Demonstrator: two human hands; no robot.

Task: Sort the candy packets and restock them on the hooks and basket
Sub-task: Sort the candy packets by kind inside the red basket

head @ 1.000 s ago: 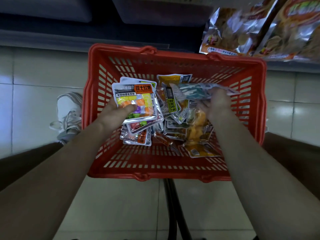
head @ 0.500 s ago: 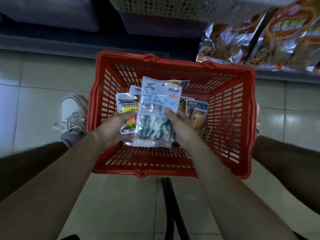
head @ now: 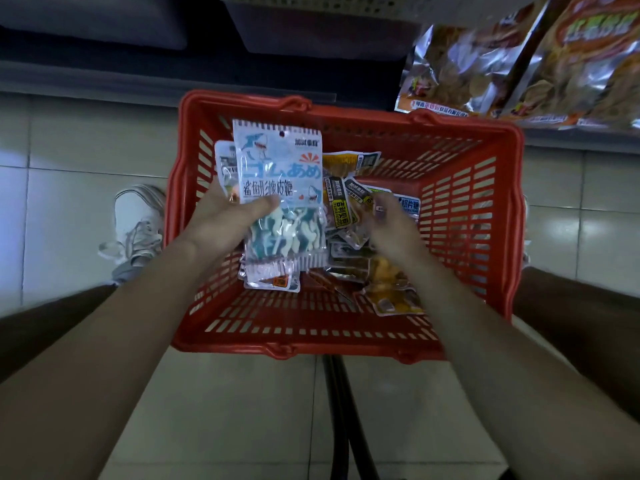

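A red plastic basket stands on the floor below me with several candy packets in it. My left hand grips a stack of packets over the basket's left side, its thumb across the front one, a pale blue shark gummy packet. The packets behind it are mostly hidden. My right hand hovers over the loose packets in the basket's middle, fingers loosely curled and holding nothing. Yellow-and-black packets and orange packets lie under and around it.
Shiny snack bags hang at the top right above the basket. A grey perforated basket sits at the top edge. My white shoe stands left of the red basket on the pale tiled floor. Black handles lie below the basket.
My right hand passed the blue shark packet onto the stack in my left hand, let go of it, and moved back right over the loose packets.
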